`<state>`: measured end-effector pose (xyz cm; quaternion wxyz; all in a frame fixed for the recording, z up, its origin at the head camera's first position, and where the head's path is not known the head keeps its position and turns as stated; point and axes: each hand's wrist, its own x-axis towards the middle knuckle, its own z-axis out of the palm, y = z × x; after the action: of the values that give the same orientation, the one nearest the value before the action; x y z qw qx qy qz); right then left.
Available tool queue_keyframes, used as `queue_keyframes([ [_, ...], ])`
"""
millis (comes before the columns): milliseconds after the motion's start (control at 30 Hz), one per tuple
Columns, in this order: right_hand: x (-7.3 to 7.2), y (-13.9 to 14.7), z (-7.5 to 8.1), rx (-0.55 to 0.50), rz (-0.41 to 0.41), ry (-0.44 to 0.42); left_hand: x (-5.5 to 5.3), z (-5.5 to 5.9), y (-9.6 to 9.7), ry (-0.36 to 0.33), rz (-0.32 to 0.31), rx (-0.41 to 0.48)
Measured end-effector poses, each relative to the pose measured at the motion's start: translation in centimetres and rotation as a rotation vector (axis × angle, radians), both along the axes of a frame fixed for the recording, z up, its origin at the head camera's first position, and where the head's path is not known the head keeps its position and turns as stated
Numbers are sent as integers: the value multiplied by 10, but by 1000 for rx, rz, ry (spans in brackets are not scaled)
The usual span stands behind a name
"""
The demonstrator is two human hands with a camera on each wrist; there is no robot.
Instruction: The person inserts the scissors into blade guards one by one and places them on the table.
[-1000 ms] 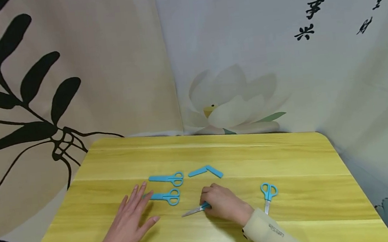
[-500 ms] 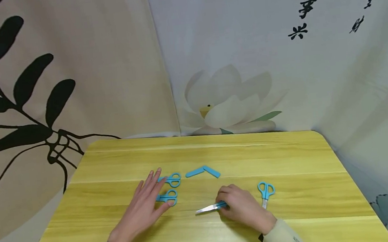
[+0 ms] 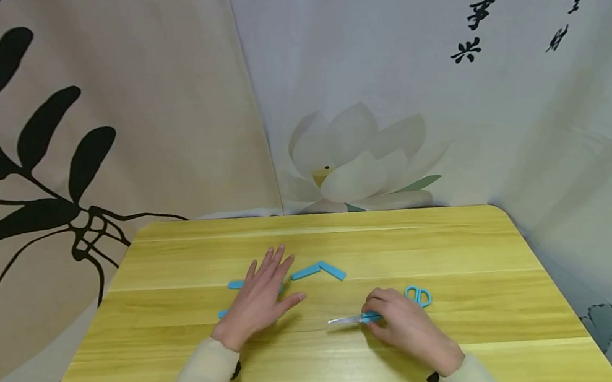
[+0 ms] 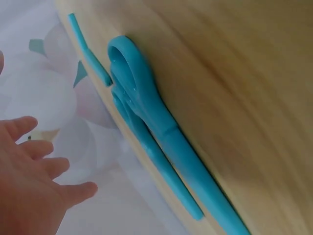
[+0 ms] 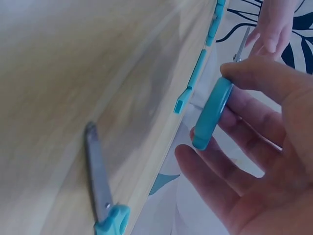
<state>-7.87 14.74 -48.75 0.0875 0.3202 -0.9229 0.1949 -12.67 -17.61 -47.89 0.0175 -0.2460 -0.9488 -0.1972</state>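
Right hand (image 3: pixel 404 327): thumb and fingertips pinch the blue-handled scissors (image 5: pixel 213 115) by the handles.
Blades (image 3: pixel 344 321): bare, raised above the wooden table (image 3: pixel 429 246) — pointing toward the person's left.
Left hand (image 3: pixel 264 298): fingers spread wide, above the nearer sheathed scissors (image 4: pixel 171 137) and the farther sheathed scissors (image 4: pixel 159 161).
Second bare pair (image 5: pixel 99 174): lying on the table just beside the right hand — partly hidden by it in the head view.
Blue covers (image 3: pixel 306 272): two, end to end at an angle, beyond the hands.
Backdrop (image 3: pixel 163 106): printed cloth behind the table.
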Motion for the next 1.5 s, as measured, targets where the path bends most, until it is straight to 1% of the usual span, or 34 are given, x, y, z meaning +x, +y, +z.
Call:
queue_keyframes([
  [67, 1, 3, 0, 1, -9, 3, -7, -2, 6, -15, -9, -10],
  [167, 1, 6, -1, 2, -19, 16, -16, -5, 14, -38, -13, -49],
  [333, 3, 9, -2, -3, -18, 40, -28, -8, 24, -62, -14, -95],
  [400, 4, 10, -2, -3, -16, 34, -32, -11, 28, -69, -11, -107],
  [533, 5, 11, -2, 0, -19, 17, -39, -19, 33, -83, 2, -159],
  [700, 5, 12, -3, -2, -27, 16, -43, -24, 38, -100, 9, -210],
  [833, 5, 13, -2, 8, -36, 1, -43, -21, 42, -114, 9, -236],
  [967, 5, 14, -2, 20, -41, -16, -45, -22, 45, -92, -8, -248],
  [1100, 5, 13, -2, 13, -23, -7, -49, -25, 48, -33, -49, -205],
  [1200, 3, 13, -2, 5, -15, 4, -52, -24, 52, -5, -77, -167],
  [1333, 2, 10, -2, 1, -9, 8, -55, -22, 56, -19, -86, -157],
  [1500, 1, 8, -2, -9, 2, 6, -54, -20, 57, -55, -73, -155],
])
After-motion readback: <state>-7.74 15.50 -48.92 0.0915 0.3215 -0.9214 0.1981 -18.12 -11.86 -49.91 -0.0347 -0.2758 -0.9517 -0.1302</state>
